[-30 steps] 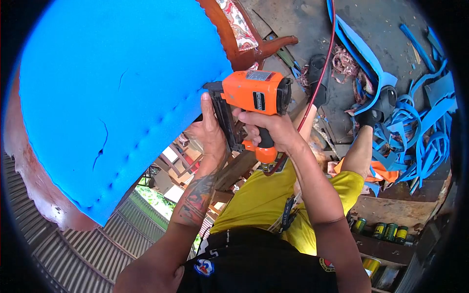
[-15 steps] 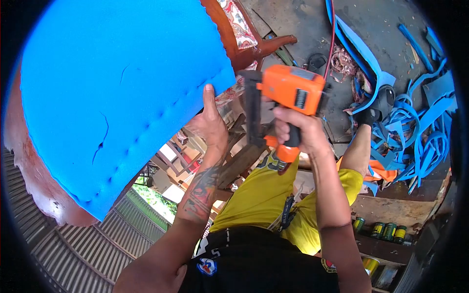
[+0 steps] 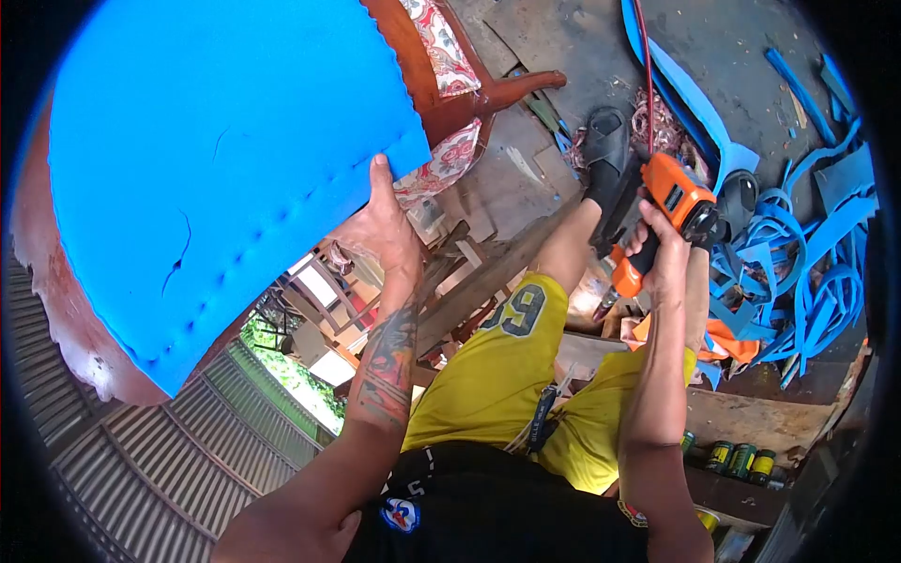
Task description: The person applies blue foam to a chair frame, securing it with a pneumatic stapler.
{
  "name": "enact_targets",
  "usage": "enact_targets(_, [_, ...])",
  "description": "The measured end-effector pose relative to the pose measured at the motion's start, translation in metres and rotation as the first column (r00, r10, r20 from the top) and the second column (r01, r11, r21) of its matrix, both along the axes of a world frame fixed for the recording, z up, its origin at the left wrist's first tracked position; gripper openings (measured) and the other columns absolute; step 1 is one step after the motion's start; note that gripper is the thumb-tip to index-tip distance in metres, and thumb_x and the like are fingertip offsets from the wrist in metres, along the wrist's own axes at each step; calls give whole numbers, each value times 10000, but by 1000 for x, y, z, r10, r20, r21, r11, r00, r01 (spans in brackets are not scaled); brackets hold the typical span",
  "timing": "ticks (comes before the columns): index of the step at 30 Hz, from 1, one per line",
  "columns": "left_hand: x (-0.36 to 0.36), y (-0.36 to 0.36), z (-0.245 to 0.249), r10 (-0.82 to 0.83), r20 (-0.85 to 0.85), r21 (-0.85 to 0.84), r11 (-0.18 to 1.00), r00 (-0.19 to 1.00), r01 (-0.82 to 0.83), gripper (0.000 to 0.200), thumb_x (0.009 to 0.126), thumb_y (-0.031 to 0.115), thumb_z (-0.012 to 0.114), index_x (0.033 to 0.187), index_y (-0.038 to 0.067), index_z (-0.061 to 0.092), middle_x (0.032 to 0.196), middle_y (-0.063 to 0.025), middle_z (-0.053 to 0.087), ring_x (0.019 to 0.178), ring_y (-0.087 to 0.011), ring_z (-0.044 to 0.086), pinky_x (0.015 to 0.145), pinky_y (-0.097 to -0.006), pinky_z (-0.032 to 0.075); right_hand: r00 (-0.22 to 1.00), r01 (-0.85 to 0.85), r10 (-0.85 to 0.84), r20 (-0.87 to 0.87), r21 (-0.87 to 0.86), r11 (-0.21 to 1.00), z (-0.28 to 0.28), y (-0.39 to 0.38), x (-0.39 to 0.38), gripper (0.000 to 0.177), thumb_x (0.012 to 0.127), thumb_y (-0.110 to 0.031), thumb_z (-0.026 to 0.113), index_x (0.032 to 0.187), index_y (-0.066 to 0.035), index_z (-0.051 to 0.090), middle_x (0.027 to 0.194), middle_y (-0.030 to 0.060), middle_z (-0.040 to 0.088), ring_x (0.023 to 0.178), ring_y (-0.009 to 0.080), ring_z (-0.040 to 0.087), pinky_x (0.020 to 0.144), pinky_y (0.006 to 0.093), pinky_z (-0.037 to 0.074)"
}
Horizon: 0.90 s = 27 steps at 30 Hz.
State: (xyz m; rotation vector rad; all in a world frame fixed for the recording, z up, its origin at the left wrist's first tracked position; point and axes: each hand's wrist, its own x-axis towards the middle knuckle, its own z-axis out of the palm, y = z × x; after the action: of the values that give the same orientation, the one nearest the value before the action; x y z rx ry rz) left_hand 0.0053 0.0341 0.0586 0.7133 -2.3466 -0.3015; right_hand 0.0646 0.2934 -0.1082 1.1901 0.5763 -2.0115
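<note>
My left hand (image 3: 382, 230) grips the lower right edge of a blue foam sheet (image 3: 225, 141), its thumb on top and its fingers hidden underneath. A row of dimples runs along that edge, and two dark slits mark the foam's surface. Beneath the foam shows a reddish-brown wooden backing (image 3: 80, 310). My right hand (image 3: 664, 246) is wrapped round the handle of an orange and black pneumatic staple gun (image 3: 674, 192), held out over my leg, well apart from the foam. A red air hose (image 3: 646, 75) runs up behind it.
A carved wooden chair frame (image 3: 511, 89) with floral fabric (image 3: 441, 47) stands beyond the foam. Blue foam offcuts (image 3: 826, 272) lie heaped at the right, near my sandalled feet. Several small cans (image 3: 741, 460) stand at lower right. Wood pieces (image 3: 479, 272) lie below my left hand.
My right hand has swung the staple gun to the right and turned it, away from the foam edge. The foam and my left hand have shifted slightly left in view.
</note>
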Motion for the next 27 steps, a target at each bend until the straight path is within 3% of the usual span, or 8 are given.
enact_targets(4, [0, 2, 9, 112, 144, -48, 993, 983, -106, 923, 801, 330, 852, 1429, -132, 357, 1411, -285, 507, 1253, -393, 526, 1079, -500, 392, 1000, -18, 22, -14, 237, 971, -10, 11, -11, 273, 883, -98, 728, 1131, -19, 644, 618, 4, 518, 472, 125, 492, 475, 287, 425])
enact_targets(10, [3, -5, 8, 110, 70, 14, 994, 991, -111, 976, 804, 372, 847, 1455, -126, 317, 1462, -295, 453, 1285, -401, 491, 1108, -491, 358, 999, 34, -31, -19, 230, 973, -16, 23, -17, 254, 907, -129, 732, 1126, -36, 641, 613, -7, 502, 468, 114, 481, 474, 285, 431])
enact_targets(12, [6, -8, 9, 259, 186, -61, 966, 948, -252, 969, 845, 390, 819, 1480, -115, 291, 1483, -284, 437, 1306, -386, 479, 1137, -488, 331, 1000, 0, 3, -14, 225, 974, -19, 27, -16, 274, 915, -169, 719, 1139, -45, 621, 597, 5, 486, 468, 136, 484, 481, 310, 447])
enact_targets(13, [5, -4, 10, 259, 178, -61, 966, 949, -252, 969, 845, 390, 819, 1480, -115, 291, 1483, -284, 437, 1306, -386, 479, 1137, -488, 331, 1000, -4, 11, -26, 238, 971, -20, 28, -17, 274, 913, -172, 724, 1133, -45, 621, 602, 8, 494, 468, 131, 484, 473, 305, 445])
enact_targets(15, [4, 3, 15, 32, 59, 86, 996, 998, -37, 931, 912, 400, 762, 1507, -106, 254, 1501, -271, 420, 1337, -361, 457, 1151, -478, 324, 999, 11, -3, -35, 248, 969, -15, 30, -18, 264, 906, -159, 736, 1117, -40, 629, 602, 3, 496, 467, 128, 486, 472, 295, 435])
enact_targets(18, [3, 3, 23, 21, -50, 257, 966, 999, -8, 893, 962, 398, 711, 1526, -93, 224, 1507, -264, 412, 1351, -343, 449, 1155, -459, 328, 999, 14, 1, -49, 304, 953, -7, 33, -19, 254, 896, -141, 749, 1097, -32, 639, 599, 4, 501, 460, 129, 489, 463, 288, 423])
enact_targets(21, [5, -8, 21, 89, -3, 131, 987, 996, -88, 693, 1006, 406, 652, 1422, -98, 422, 1366, -208, 562, 1199, -283, 548, 1096, -416, 391, 996, -19, 54, -77, 402, 916, -2, 39, -18, 248, 892, -133, 753, 1084, -24, 640, 597, 14, 513, 450, 139, 494, 445, 297, 419])
enact_targets(27, [7, -3, 43, 18, 99, 226, 973, 995, -40, 740, 1002, 420, 646, 1434, -120, 383, 1422, -260, 517, 1263, -333, 521, 1116, -435, 369, 982, -86, 162, -95, 536, 840, -27, 38, -15, 258, 891, -130, 759, 1080, -6, 633, 604, 32, 534, 452, 154, 513, 435, 308, 426])
